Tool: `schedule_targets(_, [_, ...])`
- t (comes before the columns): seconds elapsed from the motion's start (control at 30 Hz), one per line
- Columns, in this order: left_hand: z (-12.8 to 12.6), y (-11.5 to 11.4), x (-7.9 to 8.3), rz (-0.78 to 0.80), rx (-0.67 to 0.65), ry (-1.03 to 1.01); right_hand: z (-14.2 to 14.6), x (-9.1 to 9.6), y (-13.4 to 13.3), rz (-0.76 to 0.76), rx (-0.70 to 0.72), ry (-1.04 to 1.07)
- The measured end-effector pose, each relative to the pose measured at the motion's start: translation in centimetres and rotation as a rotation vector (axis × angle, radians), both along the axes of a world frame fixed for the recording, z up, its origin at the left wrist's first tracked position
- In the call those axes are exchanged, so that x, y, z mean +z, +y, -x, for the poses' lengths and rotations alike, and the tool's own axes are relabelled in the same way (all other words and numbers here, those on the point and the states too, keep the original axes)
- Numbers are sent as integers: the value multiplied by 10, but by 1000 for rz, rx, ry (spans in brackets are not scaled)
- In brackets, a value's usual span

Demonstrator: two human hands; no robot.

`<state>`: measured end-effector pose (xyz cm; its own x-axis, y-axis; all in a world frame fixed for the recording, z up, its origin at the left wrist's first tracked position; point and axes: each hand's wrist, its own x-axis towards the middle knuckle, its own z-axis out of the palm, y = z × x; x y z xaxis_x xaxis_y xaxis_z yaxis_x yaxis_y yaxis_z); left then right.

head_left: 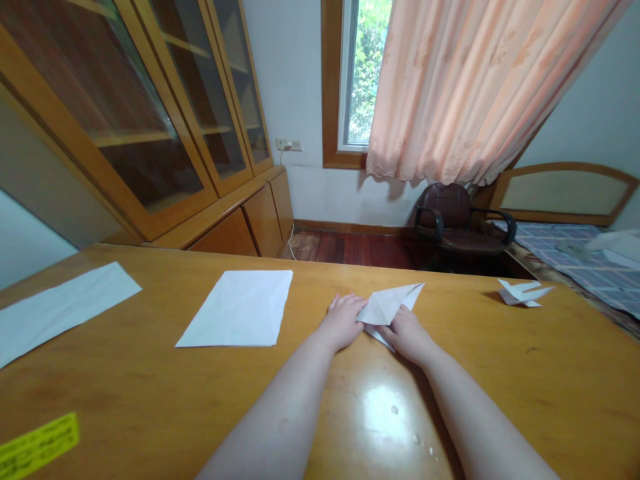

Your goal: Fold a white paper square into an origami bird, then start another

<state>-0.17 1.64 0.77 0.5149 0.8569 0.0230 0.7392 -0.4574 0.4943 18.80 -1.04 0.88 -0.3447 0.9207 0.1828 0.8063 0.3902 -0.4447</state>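
A small folded sheet of white paper (387, 305) is between my hands on the wooden desk, with a broad flap raised and a narrow point below. My left hand (345, 321) rests at its left corner, with fingers bent against the paper; the thumb is partly hidden. From the right, my right hand (409, 333) grips it, some fingers tucked under the raised flap and the thumb near the lower part. Farther right lies a finished-looking folded paper shape (524, 293) with several pointed ends, apart from both hands.
Left of my hands lies a flat white sheet (237, 310). Another long white sheet (65, 310) is at the desk's far left, with a yellow label (37, 445) nearer me. Beyond the desk (200, 413) stand a glass-door cabinet (200, 100), an office chair (450, 220) and a bed (570, 253).
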Motion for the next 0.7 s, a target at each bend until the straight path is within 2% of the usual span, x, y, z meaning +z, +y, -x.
schedule_targets(0.27, [-1, -1, 3, 18, 15, 14, 1, -1, 1, 24, -15, 133])
schedule_targets(0.7, [-2, 0, 1, 11, 22, 21, 0, -2, 1, 19, -27, 151])
